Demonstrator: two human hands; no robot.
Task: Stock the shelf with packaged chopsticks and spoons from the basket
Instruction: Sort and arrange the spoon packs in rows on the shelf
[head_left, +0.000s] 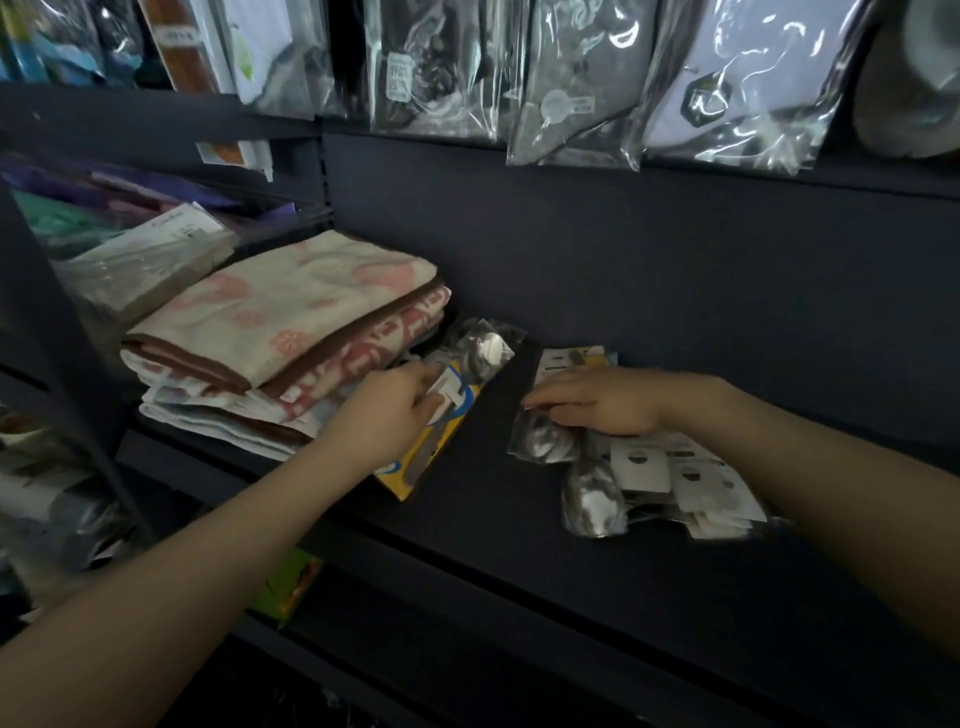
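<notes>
The head camera looks down on a dark shelf (519, 519) with both bare forearms reaching in from below.

The left hand (387, 410) lies on a yellow-and-blue carded pack (441, 441) that sits aslant on the shelf just beside a stack of folded towels (280, 332). Its fingers (415, 376) are curled onto the pack's upper part, where a small white label shows; the print on the label is too blurred to read. A clear bag holding a shiny spoon bowl (483, 348) lies at the far end of this pack, touching it.

The right hand (597, 405) rests palm down on a pile of bagged spoons (649, 478) on the right part of the shelf. Its fingers (550, 402) are held straight and close together, pressing on the top of the nearest clear bag. The spoon bowls point toward the left, and the white header cards with round hang holes fan out to the right; no writing on them can be made out. Behind the right hand, a further carded pack (571, 358) with a yellow edge lies flat on the shelf, partly hidden by the hand.

The towels are cream with pink flower patterns and brown edging. To their left lies a flat wrapped packet (156, 260) with a white label, its text unreadable. Above, clear plastic hanging bags (571, 78) with dark goods overlap the upper shelf's edge; their small stickers are too blurred to read.
</notes>
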